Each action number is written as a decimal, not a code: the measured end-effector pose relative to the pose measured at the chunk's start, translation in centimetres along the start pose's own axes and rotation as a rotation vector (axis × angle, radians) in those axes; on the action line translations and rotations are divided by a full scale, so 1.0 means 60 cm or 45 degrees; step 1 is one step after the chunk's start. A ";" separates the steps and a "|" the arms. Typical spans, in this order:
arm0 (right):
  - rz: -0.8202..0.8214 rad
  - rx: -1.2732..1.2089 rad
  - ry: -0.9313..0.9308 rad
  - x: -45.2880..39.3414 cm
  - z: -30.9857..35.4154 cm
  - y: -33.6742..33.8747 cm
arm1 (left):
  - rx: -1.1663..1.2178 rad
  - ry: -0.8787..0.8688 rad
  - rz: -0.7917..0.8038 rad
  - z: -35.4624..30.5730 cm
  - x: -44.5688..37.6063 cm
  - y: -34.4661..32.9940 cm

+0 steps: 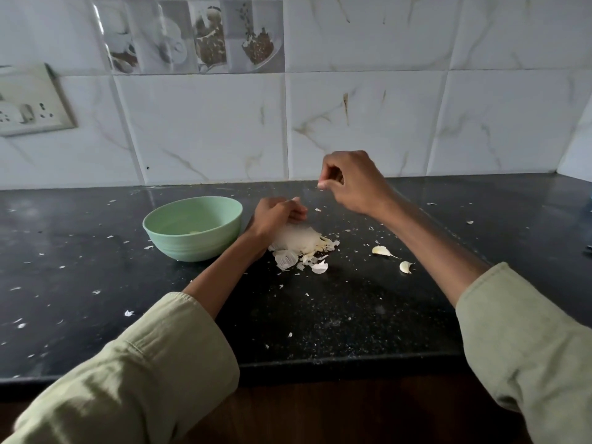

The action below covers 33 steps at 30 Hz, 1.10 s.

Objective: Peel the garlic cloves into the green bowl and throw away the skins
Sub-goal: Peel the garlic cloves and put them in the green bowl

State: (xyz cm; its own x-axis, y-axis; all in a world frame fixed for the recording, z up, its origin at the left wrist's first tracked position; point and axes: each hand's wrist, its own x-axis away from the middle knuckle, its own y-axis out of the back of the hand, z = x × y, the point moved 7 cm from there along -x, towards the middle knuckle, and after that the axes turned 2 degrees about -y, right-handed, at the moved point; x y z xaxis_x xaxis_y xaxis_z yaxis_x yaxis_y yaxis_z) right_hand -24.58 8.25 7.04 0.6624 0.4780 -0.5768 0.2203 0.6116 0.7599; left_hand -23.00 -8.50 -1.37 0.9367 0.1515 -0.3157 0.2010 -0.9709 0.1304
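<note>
The left hand (277,216) is curled low over the skin pile (301,243), something small pinched at its fingertips; the right hand (349,181) is raised, a skin scrap nipped between thumb and finger. 2 unpeeled garlic cloves (381,250) lie on the surface (352,315) nearer the right hand, tips pointing right. The green bowl (192,227) sits just left of the left hand.

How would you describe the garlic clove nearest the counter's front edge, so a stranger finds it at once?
Start at the green bowl on the black counter, then pass right beyond the skin pile. Two cloves lie there; yours is the nearer clove, right of the other clove.
</note>
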 end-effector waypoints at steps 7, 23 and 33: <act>0.489 0.197 -0.139 0.018 -0.014 -0.073 | -0.088 -0.011 0.026 0.005 0.002 -0.004; 0.549 -0.137 -0.236 0.020 -0.042 -0.085 | -0.209 -0.053 0.037 -0.004 0.009 -0.003; 0.288 -0.927 -0.445 0.023 -0.028 -0.055 | -0.125 -0.130 0.053 -0.022 0.019 0.001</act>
State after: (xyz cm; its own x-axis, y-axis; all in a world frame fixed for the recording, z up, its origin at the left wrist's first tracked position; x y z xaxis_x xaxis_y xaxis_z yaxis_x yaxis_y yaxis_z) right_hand -25.62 7.94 3.22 0.8452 0.4885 -0.2167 -0.3824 0.8361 0.3933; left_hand -21.55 -8.17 -0.47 0.9119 0.0870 -0.4011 0.1942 -0.9524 0.2351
